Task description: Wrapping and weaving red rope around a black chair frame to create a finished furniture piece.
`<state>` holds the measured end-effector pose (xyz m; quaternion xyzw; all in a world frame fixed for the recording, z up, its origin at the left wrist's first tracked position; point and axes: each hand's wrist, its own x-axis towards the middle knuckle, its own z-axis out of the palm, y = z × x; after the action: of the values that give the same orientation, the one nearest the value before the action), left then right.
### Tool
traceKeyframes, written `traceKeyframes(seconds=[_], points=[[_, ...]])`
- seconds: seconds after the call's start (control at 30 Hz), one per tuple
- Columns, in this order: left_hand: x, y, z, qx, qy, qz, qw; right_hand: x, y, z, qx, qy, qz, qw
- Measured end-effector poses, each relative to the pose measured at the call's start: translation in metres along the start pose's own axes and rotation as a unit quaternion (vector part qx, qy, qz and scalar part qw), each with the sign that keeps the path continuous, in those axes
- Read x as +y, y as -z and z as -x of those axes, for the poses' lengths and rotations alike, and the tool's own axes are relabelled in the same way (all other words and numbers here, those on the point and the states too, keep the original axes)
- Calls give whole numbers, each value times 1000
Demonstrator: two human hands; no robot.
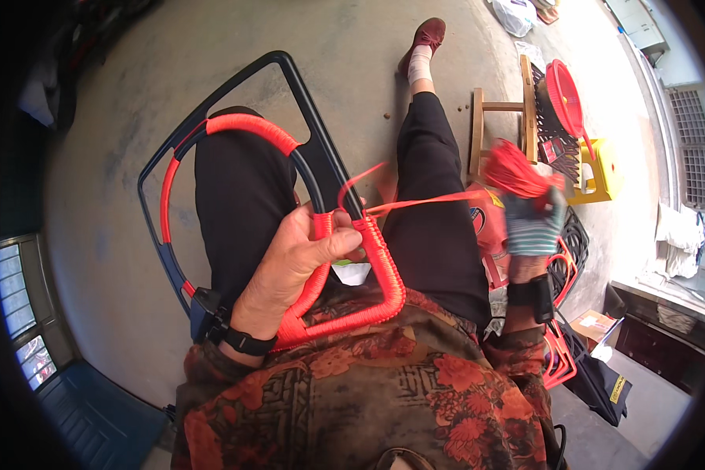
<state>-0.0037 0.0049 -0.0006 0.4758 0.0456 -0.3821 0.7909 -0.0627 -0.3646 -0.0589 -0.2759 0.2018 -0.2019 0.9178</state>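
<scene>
Across my lap lies a black frame [296, 90] with a large open loop and a smaller handle-like loop, partly wrapped in red cord [380, 270]. My left hand [301, 247] is bare and closes around the frame where the wrapping ends, with thumb and fingers pinching it. To the right, my right hand [534, 219], in a striped grey-green and white glove, holds a bundle of red cord [517, 171], blurred by motion. A taut strand [439, 200] runs from that bundle to the frame beside my left fingers. A short loose end sticks up there.
On the right stand a wooden stool [528, 117], a red strainer-like basket [565, 98] and a yellow plastic stool [601, 172]. Beside my right forearm are more red-and-black frames [560, 352] and a black bag [599, 388]. A dark blue seat [94, 415] is at lower left.
</scene>
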Motion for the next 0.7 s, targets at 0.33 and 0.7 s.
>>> traceKeyframes(seconds=[0.33,0.7], points=[[5,-5,-3,41,18,-20,999,-144,111,7,118,115,152,975],[4,-6,-1,44,13,-20,999,110,-118,45,-303,-185,453,818]])
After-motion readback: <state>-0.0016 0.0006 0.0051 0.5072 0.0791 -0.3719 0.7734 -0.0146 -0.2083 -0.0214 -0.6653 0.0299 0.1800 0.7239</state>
